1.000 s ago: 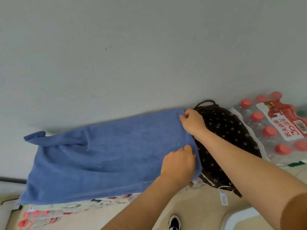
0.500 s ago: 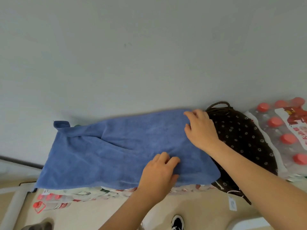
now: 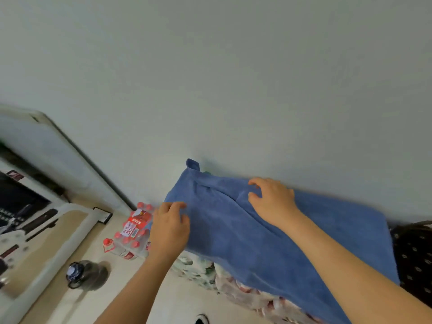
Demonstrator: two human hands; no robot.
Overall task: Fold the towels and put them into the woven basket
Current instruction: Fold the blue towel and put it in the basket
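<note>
Blue towel (image 3: 292, 235) lies spread flat against the pale wall (image 3: 210, 78), over a stack of shrink-wrapped bottle packs whose printed wrap (image 3: 245, 291) shows below its near edge. One corner of the towel sticks up at the far left end, and a long crease runs diagonally across the cloth. The left hand (image 3: 169, 228) rests at the towel's left edge, fingers loosely curled and spread, touching the cloth without a clear pinch on it. The right hand (image 3: 272, 202) lies on top of the towel near its far edge, fingers bent and apart, pressing on the fabric near the crease rather than closed around it. At the right edge of the view, partly covered by the towel's right end, sits the woven basket (image 3: 413, 251) with its dark, white-dotted lining. To the left of the towel a pack of bottles with red caps (image 3: 133, 232) stands on the light floor, and nearer the camera a dark round jug (image 3: 85, 274) sits on that floor. The view is motion-blurred at the left.
</note>
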